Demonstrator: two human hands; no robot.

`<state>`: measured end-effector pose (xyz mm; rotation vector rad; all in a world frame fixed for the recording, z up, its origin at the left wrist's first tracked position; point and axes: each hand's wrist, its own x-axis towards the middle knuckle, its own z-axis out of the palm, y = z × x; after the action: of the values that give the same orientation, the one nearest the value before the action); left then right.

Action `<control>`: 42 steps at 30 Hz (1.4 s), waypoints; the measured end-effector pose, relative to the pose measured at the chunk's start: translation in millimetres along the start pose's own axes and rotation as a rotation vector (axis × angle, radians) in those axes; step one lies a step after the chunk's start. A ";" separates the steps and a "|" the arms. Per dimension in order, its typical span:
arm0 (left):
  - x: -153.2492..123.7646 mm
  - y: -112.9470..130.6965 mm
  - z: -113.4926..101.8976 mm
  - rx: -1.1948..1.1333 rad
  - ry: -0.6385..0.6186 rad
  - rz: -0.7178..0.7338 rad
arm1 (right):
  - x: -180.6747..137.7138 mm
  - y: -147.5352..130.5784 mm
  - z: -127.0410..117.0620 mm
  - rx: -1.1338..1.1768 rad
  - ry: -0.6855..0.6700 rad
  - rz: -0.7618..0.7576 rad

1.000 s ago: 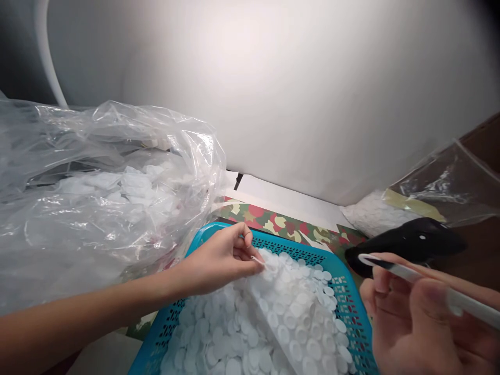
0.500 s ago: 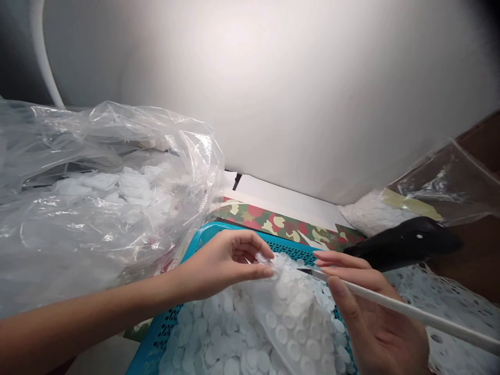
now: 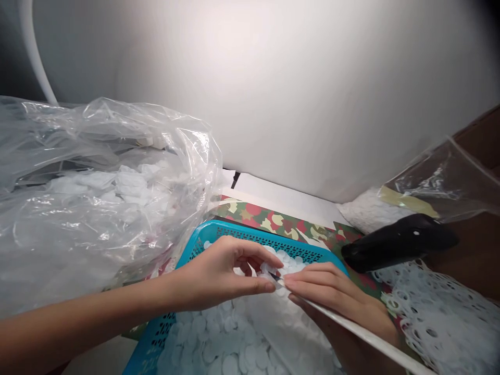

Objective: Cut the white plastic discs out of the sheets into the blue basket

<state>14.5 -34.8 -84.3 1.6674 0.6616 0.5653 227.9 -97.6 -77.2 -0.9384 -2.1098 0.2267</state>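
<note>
A blue perforated basket (image 3: 203, 233) holds a heap of small white round pads (image 3: 230, 344). My left hand (image 3: 222, 273) reaches over the heap, thumb and fingers pinched on the edge of a white sheet studded with pads (image 3: 289, 346). My right hand (image 3: 332, 294) meets it from the right, fingers closed round a thin white stick (image 3: 375, 341) whose dark tip sits at the pinch point. The stick runs off towards the lower right.
A large clear plastic bag (image 3: 97, 182) of white material fills the left. A black tool (image 3: 398, 242) lies right of the basket on a camouflage-patterned surface (image 3: 273, 221). A punched-out white sheet (image 3: 437, 317) and another bag (image 3: 437, 187) sit at right. A white wall stands behind.
My right hand has come down and leftward with the stick until its tip meets my left fingertips over the heap. The left hand stayed pinched at the sheet's edge.
</note>
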 end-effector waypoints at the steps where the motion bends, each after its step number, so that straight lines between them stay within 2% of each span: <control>1: -0.2 -0.1 0.2 0.003 -0.003 -0.003 | 0.2 0.2 0.2 -0.001 -0.005 0.004; 11: -2.8 -0.4 1.0 -0.013 0.032 -0.002 | 2.2 -1.1 -2.3 -0.006 -0.025 -0.003; 18: -2.6 0.5 0.6 0.023 0.011 0.014 | -3.0 1.9 3.8 -0.027 -0.043 0.014; 25: -5.1 2.2 4.9 0.092 -0.066 0.043 | -3.9 3.5 0.8 -0.163 -0.170 -0.084; 32: -5.0 1.3 6.0 -0.070 0.010 -0.043 | -7.4 5.9 5.7 -0.219 -0.126 -0.153; 36: -2.9 0.6 5.7 -0.152 0.059 -0.113 | -7.0 2.9 4.9 -0.203 -0.117 -0.110; 40: -1.9 0.8 5.9 -0.215 0.149 -0.150 | -9.9 1.1 8.3 -0.156 -0.040 -0.037; 42: -1.7 0.7 5.8 -0.237 0.149 -0.158 | -12.4 2.0 9.5 -0.156 -0.022 -0.043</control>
<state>17.3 -40.2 -84.8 1.3485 0.7949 0.6321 227.0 -103.4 -91.8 -0.9838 -2.1900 0.0509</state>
